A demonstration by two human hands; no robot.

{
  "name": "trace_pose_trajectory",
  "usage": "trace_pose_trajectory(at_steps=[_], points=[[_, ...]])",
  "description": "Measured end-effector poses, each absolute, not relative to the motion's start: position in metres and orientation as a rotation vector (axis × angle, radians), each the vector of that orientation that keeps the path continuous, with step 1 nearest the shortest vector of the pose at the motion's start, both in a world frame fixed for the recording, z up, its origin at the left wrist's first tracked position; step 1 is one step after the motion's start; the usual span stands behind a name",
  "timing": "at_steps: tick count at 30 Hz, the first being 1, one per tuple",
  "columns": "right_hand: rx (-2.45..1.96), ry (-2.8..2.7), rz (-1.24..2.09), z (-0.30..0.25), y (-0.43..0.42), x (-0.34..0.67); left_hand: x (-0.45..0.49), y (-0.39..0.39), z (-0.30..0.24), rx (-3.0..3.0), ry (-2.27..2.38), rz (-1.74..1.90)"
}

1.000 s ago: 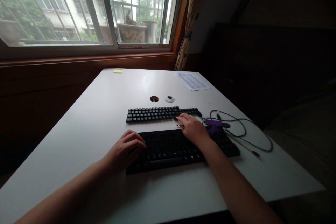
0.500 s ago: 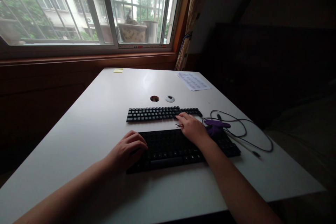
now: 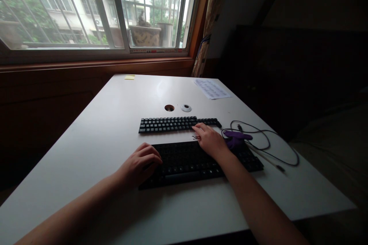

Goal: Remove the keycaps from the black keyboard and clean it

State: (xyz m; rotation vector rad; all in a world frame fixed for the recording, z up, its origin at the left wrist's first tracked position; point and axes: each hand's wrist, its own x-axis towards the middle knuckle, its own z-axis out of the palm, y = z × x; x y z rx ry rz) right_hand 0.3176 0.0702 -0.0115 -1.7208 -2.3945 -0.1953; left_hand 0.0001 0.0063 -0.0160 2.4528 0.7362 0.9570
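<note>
A black keyboard lies flat on the white table, its middle rows dark and with few keycaps to be seen. At its left edge, my left hand is closed on the frame, fingers curled over it. My right hand hovers over or rests at the upper edge, fingers pinched. Thin wire prongs of what looks like a keycap puller stick out below those fingers; the rest is hidden in the hand. Beyond it, rows of loose black keycaps are laid out in keyboard order, the right fingertips at their near row.
A purple glove lies over the keyboard's upper right part. Beside it loops a black cable. Farther back are a cable hole, its round cover, printed paper and a yellow sticky note.
</note>
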Motion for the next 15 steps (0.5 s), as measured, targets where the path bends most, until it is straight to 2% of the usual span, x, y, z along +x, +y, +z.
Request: trace_pose_trajectory(at_steps=[15], points=[[-1.711, -2.398, -0.220, -0.0136, 0.0704, 0.3183, -0.0001, 0.0056, -0.0144, 2.450, 0.742, 0.950]])
